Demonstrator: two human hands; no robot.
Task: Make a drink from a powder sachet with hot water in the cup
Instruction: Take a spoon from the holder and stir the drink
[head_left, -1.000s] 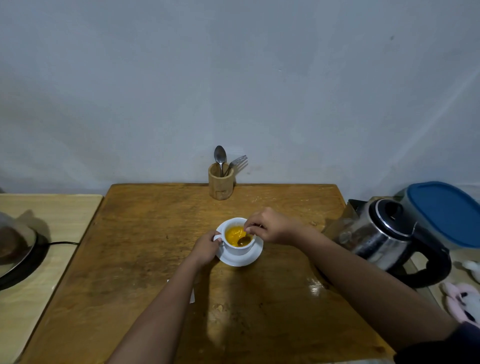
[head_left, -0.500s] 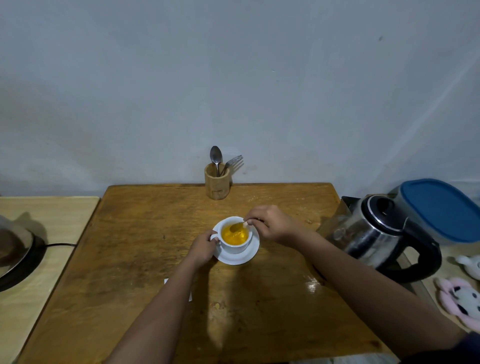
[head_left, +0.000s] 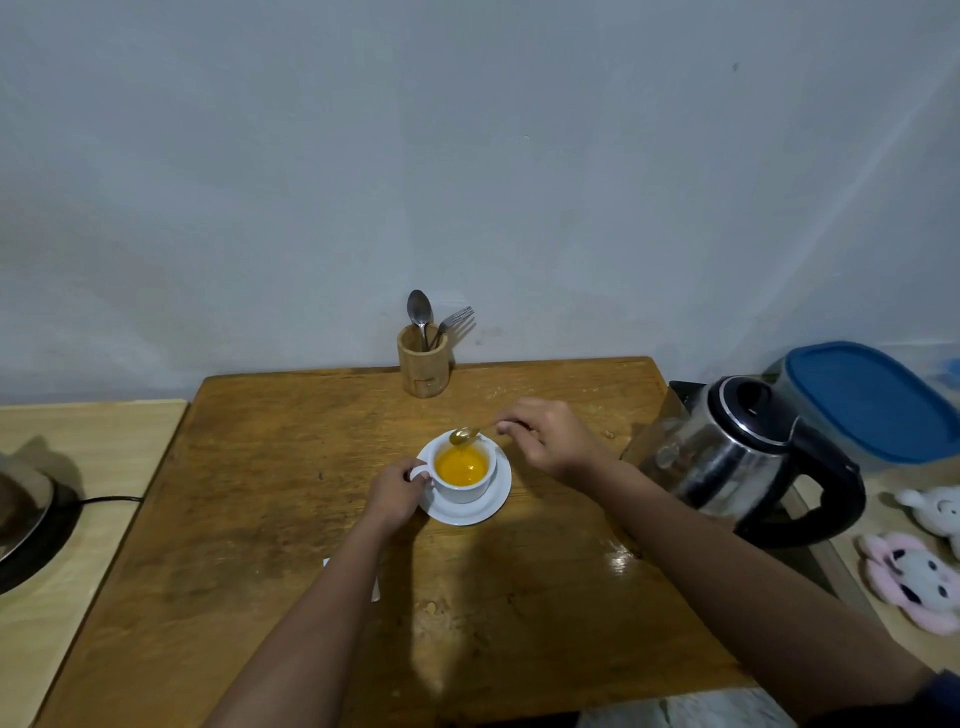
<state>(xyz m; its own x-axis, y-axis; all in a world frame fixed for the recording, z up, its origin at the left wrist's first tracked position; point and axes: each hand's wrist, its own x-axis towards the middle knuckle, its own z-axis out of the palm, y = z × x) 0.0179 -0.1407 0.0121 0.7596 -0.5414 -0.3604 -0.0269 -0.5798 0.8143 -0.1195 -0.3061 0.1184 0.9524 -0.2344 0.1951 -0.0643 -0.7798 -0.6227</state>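
Observation:
A white cup full of orange drink stands on a white saucer in the middle of the wooden table. My left hand grips the cup's handle. My right hand pinches a small spoon by its handle, its bowl lifted just above the cup's far rim. A white sachet lies on the table, mostly hidden under my left forearm.
A steel electric kettle with a black handle stands at the table's right edge. Behind it is a blue-lidded container. A wooden holder with a spoon and fork stands at the back. Plush toys lie right; a pot sits left.
The spoon was down in the drink a second ago; my right hand has raised it out and back, so its bowl now hangs over the far rim. My left hand stays on the handle.

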